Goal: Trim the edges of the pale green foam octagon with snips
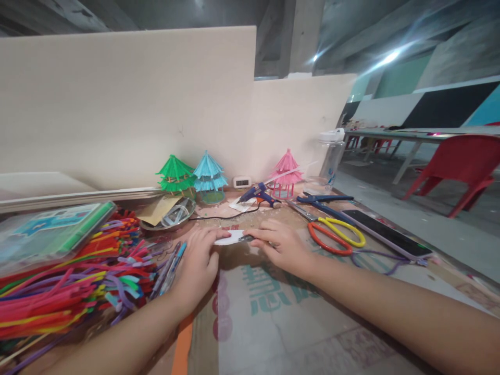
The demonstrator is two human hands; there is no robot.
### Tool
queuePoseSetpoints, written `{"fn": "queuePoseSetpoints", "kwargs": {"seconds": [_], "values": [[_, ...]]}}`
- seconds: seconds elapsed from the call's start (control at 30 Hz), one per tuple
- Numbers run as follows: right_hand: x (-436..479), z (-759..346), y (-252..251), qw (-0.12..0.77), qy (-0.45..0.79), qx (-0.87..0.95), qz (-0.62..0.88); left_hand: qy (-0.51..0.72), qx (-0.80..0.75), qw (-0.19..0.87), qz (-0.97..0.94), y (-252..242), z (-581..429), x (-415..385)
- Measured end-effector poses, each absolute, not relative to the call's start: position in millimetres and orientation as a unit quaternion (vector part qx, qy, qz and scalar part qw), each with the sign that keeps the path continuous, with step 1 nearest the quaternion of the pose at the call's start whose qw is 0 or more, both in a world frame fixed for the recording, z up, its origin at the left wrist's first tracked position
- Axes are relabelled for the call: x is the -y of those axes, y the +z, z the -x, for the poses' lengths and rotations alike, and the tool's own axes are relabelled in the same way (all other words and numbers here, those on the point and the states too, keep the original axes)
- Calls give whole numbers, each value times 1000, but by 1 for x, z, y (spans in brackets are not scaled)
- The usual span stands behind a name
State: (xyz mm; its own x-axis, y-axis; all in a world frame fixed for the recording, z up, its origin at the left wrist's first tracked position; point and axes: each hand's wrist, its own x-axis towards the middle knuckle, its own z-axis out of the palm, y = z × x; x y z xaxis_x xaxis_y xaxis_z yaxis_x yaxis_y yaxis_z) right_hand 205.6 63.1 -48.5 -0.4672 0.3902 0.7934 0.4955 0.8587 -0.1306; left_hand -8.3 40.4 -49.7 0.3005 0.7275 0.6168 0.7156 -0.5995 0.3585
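A small flat white piece (231,238), perhaps paper or card, spans the gap between my two hands above the cardboard. My left hand (198,260) grips its left end, with fingertips on top. At the other end, my right hand (278,242) is closed, its thumb and index finger pinching the piece where a small dark patch or object (247,238) shows; I cannot make out which. Beyond my hands lies a blue glue gun (261,195). Pens (169,271) rest just left of my left hand, and scissors with orange and yellow handles (336,234) lie right of my right hand.
Colourful pipe cleaners (58,291) and a clear plastic case (50,234) fill the left. Green (175,174), blue (210,174) and pink (288,169) model pavilions stand by the partition (128,104). A metal dish (167,221), pliers (324,199), a phone (386,234) and a bottle (330,161) surround the workspace.
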Motion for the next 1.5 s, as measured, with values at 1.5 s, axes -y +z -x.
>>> {"fn": "queuePoseSetpoints", "kwargs": {"seconds": [1.5], "values": [[-64, -213, -29, 459, -52, 836, 296, 460, -498, 164, -717, -43, 2, -38]]}}
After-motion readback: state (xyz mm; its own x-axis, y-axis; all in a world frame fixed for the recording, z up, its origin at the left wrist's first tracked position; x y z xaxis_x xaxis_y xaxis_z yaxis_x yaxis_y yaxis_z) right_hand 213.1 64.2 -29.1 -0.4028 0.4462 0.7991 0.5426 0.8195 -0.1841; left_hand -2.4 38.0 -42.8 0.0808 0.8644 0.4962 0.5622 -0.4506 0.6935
